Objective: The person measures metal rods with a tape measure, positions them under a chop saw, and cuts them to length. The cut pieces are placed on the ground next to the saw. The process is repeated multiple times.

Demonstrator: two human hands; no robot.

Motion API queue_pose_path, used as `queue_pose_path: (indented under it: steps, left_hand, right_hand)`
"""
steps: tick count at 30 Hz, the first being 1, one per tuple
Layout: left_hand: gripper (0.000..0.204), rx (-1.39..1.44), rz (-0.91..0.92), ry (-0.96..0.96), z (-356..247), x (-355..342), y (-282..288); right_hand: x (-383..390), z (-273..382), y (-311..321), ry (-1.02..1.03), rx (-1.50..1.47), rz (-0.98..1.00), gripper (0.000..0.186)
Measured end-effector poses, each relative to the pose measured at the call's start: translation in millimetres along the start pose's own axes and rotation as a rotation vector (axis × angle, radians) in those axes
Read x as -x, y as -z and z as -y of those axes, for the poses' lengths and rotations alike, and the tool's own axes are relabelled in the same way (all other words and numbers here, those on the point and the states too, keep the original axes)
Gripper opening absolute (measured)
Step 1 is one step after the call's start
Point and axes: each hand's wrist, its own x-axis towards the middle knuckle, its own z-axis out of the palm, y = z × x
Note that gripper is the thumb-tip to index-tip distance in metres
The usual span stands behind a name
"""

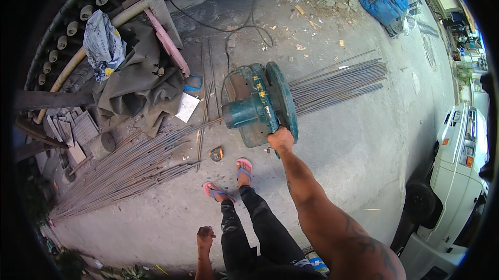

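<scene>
My right hand point(281, 140) is closed round the handle at the near side of a green cut-off saw point(255, 95) on the concrete. The saw's round disc guard point(283, 103) faces right. Long thin steel bars point(135, 168) fan out on the ground to its left, and the even ends of a bundle of bars point(343, 86) show on its right. How the bars lie at the blade is hidden by the saw. My left hand point(206, 232) hangs beside my leg, fingers curled in, with nothing showing in it. A tape measure point(216, 153) rests near my feet.
A power cable point(227, 46) runs from the saw across the ground. Crumpled dark tarp point(138, 90), a white plastic sack point(103, 46) and a pink board point(167, 43) lie at the left. A blue bag point(387, 3) sits far right. A white vehicle point(457, 160) stands on the right.
</scene>
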Motion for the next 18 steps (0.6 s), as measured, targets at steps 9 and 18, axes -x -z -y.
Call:
queue_pose_path:
  steps: [9, 18]
  left_hand:
    - [0.021, 0.042, 0.007, -0.093, -33, 13, -27]
    - [0.016, 0.206, -0.013, -0.003, 11, 27, -46]
  right_hand:
    - [-3, -14, -19, 0.032, 0.022, -0.028, 0.035]
    - [-7, -32, -49, 0.078, 0.046, -0.121, 0.037]
